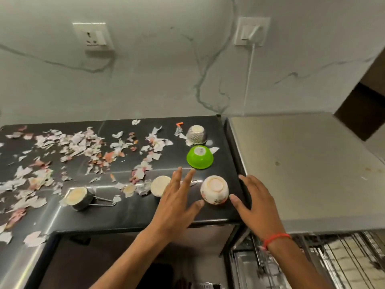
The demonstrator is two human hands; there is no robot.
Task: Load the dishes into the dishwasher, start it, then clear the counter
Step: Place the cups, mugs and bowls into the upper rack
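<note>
Left hand [177,202]: extended over counter [116,213], fingers straight, spread, thumb at white bowl [214,190] | Right hand [257,202]: fingers spread, holding nothing, right of bowl | Bowl: inverted, between hands, near counter edge.

Veined marble wall [158,80] with two sockets [94,37] behind a black counter [116,213].

Glossy black tabletop [116,213] strewn with torn paper scraps [83,147]; beyond the grips, a smooth green plastic bowl [200,157] and dimpled metal bowl [196,135]; right of them, a matt brushed-steel surface [302,163].
</note>
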